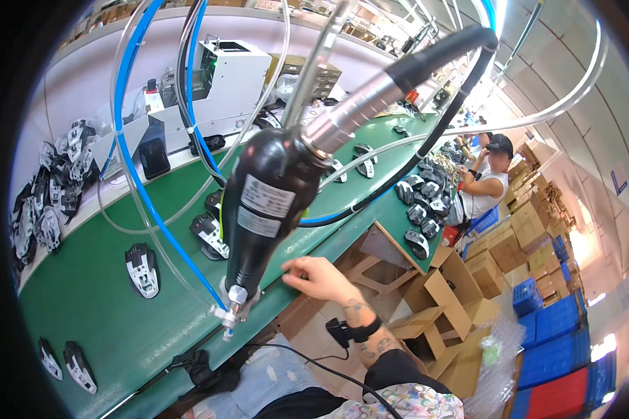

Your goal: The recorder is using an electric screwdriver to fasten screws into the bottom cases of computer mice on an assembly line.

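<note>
My right hand [319, 277] is over the front edge of the green workbench [182, 314], its fingers loosely bent and nothing visible in them. A dark strap with a small box circles that wrist. My left hand does not show. Close in front hangs a large black electric screwdriver [264, 199], tilted, its metal tip [230, 314] pointing down; my right hand is just right of it, and I see no grip on it. Behind its body, a black-and-white computer mouse part [208, 234] is partly hidden. Another mouse part [142, 271] lies to the left.
Two mouse parts [80, 366] lie at the near left. Blue and clear hoses [129, 164] hang across the bench. Piled mouse shells [66, 174] stand far left; more mice [426, 199] cover the right end, near a co-worker [493, 178]. Cardboard boxes [444, 307] and blue crates [555, 356] stand right.
</note>
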`<action>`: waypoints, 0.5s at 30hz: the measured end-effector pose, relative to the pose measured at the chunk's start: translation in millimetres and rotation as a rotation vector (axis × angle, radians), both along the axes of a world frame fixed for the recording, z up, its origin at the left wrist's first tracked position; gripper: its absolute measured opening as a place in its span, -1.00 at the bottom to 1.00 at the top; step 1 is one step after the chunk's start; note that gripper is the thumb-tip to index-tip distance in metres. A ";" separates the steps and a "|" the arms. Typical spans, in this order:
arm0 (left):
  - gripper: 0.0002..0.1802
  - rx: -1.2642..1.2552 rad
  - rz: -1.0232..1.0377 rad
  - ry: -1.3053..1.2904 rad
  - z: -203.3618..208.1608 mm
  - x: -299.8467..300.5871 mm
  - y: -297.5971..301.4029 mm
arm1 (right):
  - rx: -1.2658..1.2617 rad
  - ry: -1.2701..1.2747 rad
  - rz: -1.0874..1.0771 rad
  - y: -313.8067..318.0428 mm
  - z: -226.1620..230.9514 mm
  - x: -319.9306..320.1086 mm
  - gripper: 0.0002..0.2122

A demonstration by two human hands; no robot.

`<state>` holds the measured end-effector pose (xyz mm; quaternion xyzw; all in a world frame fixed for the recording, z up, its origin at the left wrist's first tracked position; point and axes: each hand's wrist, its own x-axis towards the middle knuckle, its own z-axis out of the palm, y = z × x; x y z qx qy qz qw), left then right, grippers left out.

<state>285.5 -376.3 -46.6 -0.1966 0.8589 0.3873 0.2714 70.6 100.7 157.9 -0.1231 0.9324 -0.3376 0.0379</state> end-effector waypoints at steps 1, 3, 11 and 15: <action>-0.26 0.037 -0.043 0.001 -7.7 -13.2 4.1 | 0.102 0.148 -0.150 11.3 -16.1 4.3 -0.74; -0.28 0.085 -0.029 0.001 -12.2 -12.7 10.2 | 0.079 0.238 -0.246 5.0 -35.2 -3.1 -0.79; -0.33 0.203 0.038 0.010 -26.3 -27.5 11.2 | 0.054 0.533 -0.473 -23.3 -53.5 -23.2 -0.83; -0.35 0.241 0.069 0.023 -28.4 -33.1 2.2 | 0.161 0.515 -0.582 -29.1 -51.0 -17.3 -0.85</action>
